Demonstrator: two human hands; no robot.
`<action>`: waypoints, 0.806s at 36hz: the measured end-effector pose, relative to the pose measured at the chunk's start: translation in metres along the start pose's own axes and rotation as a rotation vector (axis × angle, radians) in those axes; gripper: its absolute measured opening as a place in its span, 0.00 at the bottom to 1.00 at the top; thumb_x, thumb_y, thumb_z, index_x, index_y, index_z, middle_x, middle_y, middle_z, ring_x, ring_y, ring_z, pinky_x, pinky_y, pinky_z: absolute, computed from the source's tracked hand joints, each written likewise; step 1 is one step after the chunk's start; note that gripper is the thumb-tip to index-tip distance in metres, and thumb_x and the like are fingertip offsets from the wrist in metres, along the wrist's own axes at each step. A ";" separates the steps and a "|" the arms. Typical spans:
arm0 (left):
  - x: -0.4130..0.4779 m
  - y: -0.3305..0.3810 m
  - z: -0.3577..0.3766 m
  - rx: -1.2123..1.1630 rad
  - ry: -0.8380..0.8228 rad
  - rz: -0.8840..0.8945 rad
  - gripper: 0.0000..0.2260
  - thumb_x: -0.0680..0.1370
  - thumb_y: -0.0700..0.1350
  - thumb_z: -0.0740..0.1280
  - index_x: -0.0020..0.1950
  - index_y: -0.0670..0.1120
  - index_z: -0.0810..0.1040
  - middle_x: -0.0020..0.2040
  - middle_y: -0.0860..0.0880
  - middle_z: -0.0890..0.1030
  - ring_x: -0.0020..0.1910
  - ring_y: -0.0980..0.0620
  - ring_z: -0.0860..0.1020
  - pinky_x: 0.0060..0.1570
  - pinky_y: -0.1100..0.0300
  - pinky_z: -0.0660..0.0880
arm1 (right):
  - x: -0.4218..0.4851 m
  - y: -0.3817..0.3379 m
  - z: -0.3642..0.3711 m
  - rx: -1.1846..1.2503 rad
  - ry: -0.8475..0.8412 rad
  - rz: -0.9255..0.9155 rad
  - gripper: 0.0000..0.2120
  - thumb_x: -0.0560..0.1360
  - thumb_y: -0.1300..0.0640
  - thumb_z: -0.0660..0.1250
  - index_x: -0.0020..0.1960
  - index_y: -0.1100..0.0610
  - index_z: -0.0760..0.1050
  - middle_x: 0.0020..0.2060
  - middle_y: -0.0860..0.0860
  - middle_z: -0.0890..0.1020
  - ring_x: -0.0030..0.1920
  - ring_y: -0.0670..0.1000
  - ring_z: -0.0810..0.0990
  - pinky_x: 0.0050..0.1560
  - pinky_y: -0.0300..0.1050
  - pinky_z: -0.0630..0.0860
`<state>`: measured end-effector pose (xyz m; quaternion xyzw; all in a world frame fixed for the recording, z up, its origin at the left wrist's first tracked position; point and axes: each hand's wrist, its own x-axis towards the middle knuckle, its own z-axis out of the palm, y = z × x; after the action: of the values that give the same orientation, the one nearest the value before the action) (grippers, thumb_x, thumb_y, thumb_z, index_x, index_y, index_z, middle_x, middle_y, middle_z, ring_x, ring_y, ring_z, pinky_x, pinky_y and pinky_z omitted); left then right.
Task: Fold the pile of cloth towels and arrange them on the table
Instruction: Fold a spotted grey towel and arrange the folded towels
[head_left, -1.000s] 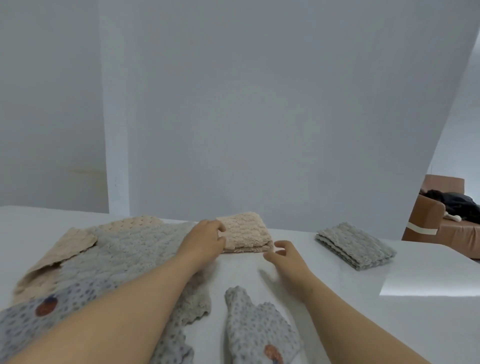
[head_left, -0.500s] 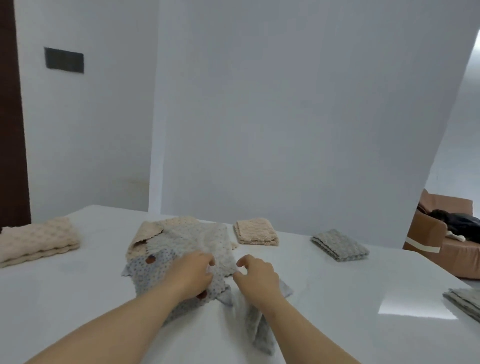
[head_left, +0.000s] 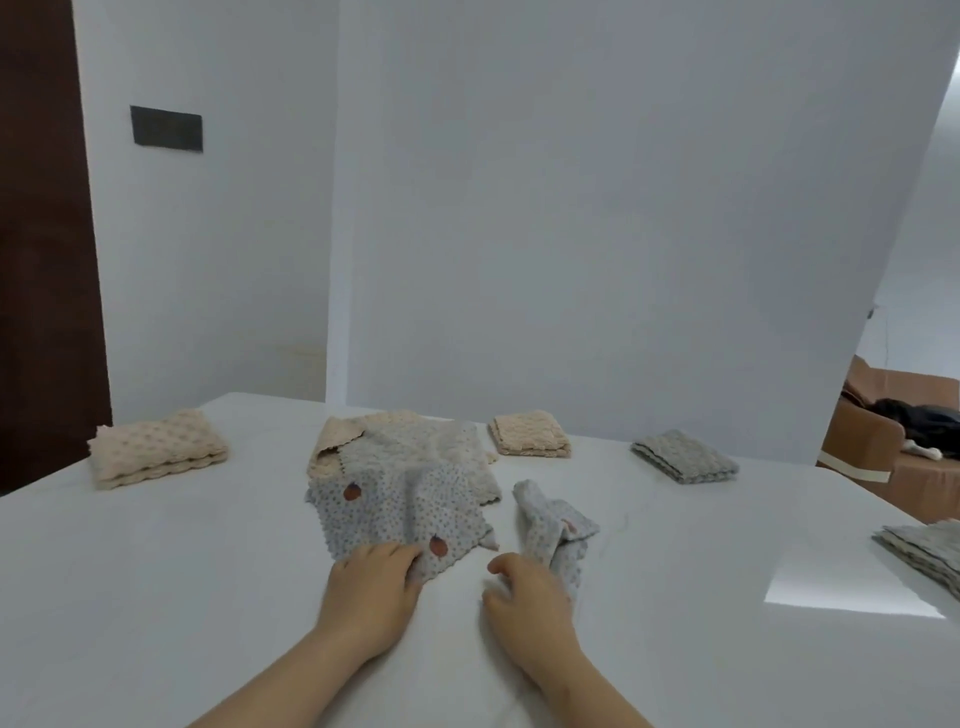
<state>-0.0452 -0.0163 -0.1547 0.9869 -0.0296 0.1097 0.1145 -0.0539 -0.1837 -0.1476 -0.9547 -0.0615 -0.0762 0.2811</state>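
A loose pile lies mid-table: a beige towel (head_left: 336, 440) at the bottom, a grey one (head_left: 447, 446) over it, and a dotted blue-grey towel (head_left: 400, 506) on top. My left hand (head_left: 371, 582) grips the near edge of that dotted towel. A second dotted towel (head_left: 553, 525) lies crumpled just right of the pile. My right hand (head_left: 524, 590) has its fingers curled over this towel's near end. Folded towels sit around them: beige (head_left: 156, 449) at the left, beige (head_left: 530, 434) at the back, grey (head_left: 685, 457) at the back right.
The white table (head_left: 156, 597) runs to a white partition wall behind. Another folded grey stack (head_left: 927, 553) lies at the right edge. A brown sofa (head_left: 872, 441) stands beyond the table's right end, and a dark door is at the far left.
Both hands have drawn back from the folded beige towel toward me. The left hand took hold of the dotted towel's edge and the right came onto the crumpled towel. The view pulled back.
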 end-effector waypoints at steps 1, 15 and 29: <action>0.001 -0.002 0.000 -0.012 0.010 -0.004 0.18 0.80 0.54 0.53 0.71 0.57 0.64 0.68 0.57 0.69 0.66 0.52 0.66 0.61 0.58 0.64 | 0.000 0.002 0.001 -0.005 0.014 -0.003 0.16 0.76 0.56 0.58 0.63 0.50 0.70 0.60 0.47 0.74 0.62 0.48 0.70 0.60 0.40 0.66; 0.021 -0.011 0.005 -0.288 0.064 -0.034 0.05 0.78 0.51 0.60 0.45 0.56 0.75 0.50 0.57 0.78 0.55 0.53 0.73 0.50 0.58 0.66 | 0.037 0.012 0.005 0.027 0.083 0.022 0.13 0.76 0.54 0.58 0.59 0.46 0.72 0.50 0.44 0.76 0.56 0.48 0.72 0.58 0.45 0.66; 0.029 -0.017 0.001 -0.633 0.036 -0.058 0.09 0.79 0.44 0.62 0.39 0.54 0.70 0.37 0.56 0.74 0.38 0.57 0.71 0.36 0.68 0.64 | 0.033 0.008 0.004 -0.113 0.046 -0.251 0.32 0.67 0.41 0.53 0.72 0.42 0.58 0.70 0.42 0.63 0.70 0.48 0.58 0.69 0.43 0.54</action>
<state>-0.0157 -0.0014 -0.1531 0.9006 -0.0322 0.1090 0.4196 -0.0199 -0.1853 -0.1492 -0.9518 -0.1695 -0.1361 0.2165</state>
